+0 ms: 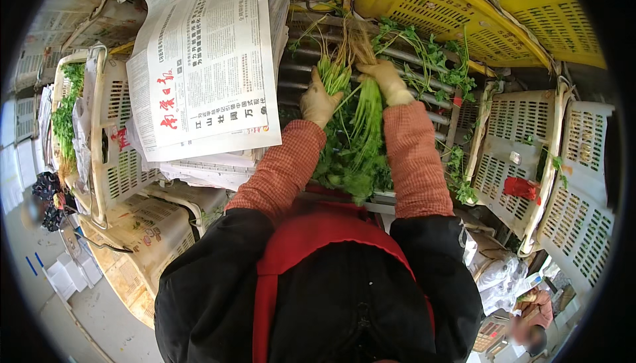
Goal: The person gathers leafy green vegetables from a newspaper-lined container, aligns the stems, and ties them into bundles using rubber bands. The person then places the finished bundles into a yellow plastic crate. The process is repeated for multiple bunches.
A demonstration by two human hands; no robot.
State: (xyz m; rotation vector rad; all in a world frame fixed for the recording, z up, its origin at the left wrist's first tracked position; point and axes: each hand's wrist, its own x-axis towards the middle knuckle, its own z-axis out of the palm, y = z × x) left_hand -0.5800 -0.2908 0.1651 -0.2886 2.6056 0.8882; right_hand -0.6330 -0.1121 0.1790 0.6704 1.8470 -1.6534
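My left hand, in a pale glove, grips a bunch of leafy green herbs by the stems. Its thin brown roots point away from me. Beside it my gloved right hand is closed around a second bunch, just below its long tan roots. The stems of that bunch hang towards my body, and the leafy tops look slightly blurred. Both bunches are over a slatted metal rack. Loose sprigs of the same sort of herb lie on the slats to the right.
A stack of newspapers stands left of the rack. Yellow plastic crates line the far side. White crates stand at right; another at left has herbs beyond it. Other people are at the edges.
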